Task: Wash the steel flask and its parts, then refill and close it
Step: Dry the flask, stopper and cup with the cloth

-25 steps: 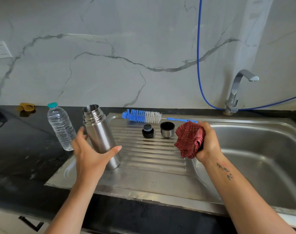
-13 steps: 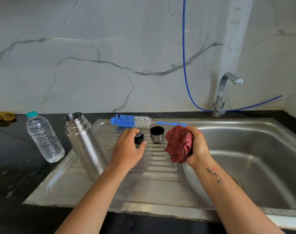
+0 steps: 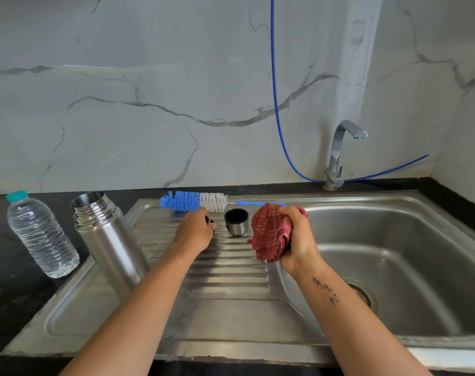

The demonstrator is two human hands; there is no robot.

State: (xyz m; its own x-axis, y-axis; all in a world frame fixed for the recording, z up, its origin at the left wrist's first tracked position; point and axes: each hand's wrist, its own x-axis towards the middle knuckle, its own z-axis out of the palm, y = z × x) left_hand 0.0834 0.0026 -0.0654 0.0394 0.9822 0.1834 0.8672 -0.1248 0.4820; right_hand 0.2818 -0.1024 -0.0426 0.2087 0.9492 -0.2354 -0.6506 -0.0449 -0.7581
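Steel flask (image 3: 110, 240) open-mouthed on ribbed drainboard (image 3: 228, 270), left hand (image 3: 195, 233) clasping black stopper (image 3: 211, 221) at its twelve o'clock, right hand (image 3: 296, 240) bunched around red checked cloth (image 3: 270, 234), steel cup (image 3: 236, 221) between.

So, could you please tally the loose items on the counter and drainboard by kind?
Flask parts: 3 (flask body, steel cup, black stopper under left hand)
Plastic bottle: 1
Bottle brush: 1
Red cloth in right hand: 1
Total: 6
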